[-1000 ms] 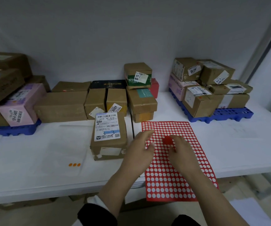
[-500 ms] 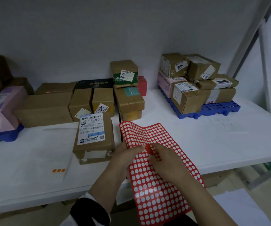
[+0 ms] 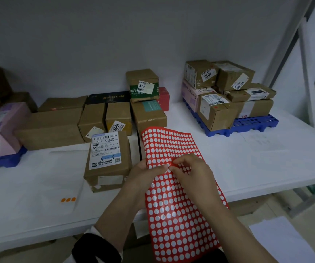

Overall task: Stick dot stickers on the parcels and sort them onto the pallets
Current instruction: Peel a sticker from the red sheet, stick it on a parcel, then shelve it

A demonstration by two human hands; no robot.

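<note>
Holding up a glossy red sticker sheet (image 3: 171,215) patterned with rows of white circles, at lower centre of the frame, lifted and curling over the near edge of the white table (image 3: 266,158). Gripping its left edge with the left hand (image 3: 143,173), thumb on the face. Pinching at the face mid-sheet with the right hand (image 3: 192,171), fingertips drawn tight together; impossible to tell about a single dot caught there. Just left of the hands, flat on the table: a brown cardboard parcel (image 3: 107,162) with a white shipping label. At upper right, loaded with taped brown boxes (image 3: 217,114): a blue plastic pallet (image 3: 255,123). At the left edge: a second blue pallet (image 3: 4,160).
</note>
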